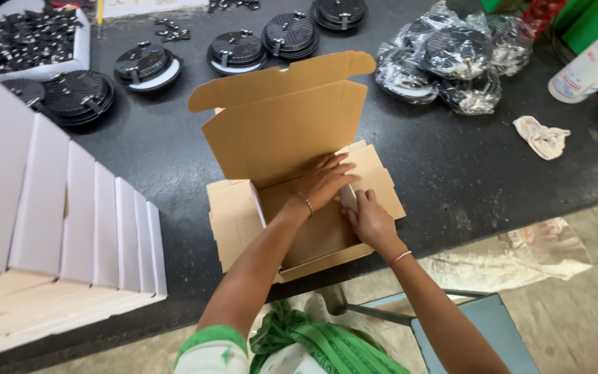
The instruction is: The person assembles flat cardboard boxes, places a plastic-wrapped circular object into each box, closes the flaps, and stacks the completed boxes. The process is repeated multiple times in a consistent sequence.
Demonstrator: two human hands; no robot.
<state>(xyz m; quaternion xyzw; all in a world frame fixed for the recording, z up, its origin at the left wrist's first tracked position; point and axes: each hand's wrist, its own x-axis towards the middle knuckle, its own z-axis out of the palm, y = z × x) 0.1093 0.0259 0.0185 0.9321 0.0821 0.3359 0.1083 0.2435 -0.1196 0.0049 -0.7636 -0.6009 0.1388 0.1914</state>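
Note:
A brown cardboard box (282, 131) stands on the dark table with its lid raised upright. Both side flaps are spread outward. My left hand (327, 181) reaches across into the box and presses flat on the right side flap, fingers spread. My right hand (368, 218) grips the fold of that same right flap at the box's right wall, fingers curled around its edge. The inside of the box looks empty where it is not hidden by my arms.
A row of folded white boxes (57, 215) fills the left. Round black parts (147, 64) lie at the back, more in plastic bags (451, 55) at back right. A white tray of small black pieces (32, 38), a crumpled cloth (541, 137), and a blue stool (479, 325) below.

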